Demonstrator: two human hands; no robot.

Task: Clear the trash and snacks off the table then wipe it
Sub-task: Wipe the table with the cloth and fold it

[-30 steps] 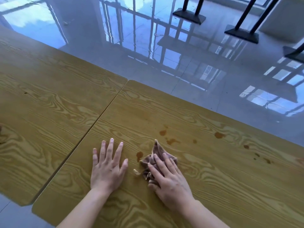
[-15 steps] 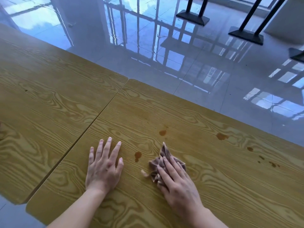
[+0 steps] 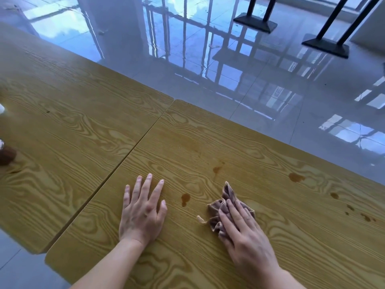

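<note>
Two wood-grain tables stand side by side; the right table carries several brown stains. One stain lies between my hands, another is just beyond the cloth, a third is farther right. My right hand presses flat on a crumpled brownish-pink cloth on the table. My left hand rests flat on the table with fingers spread and holds nothing.
The left table meets the right one at a narrow seam. A brown object and something white poke in at the left frame edge. Beyond the tables lies glossy tile floor with black table bases.
My right hand and the cloth slid right and toward me, away from the stains it was near. The stain between my hands is uncovered. My left hand stayed nearly still.
</note>
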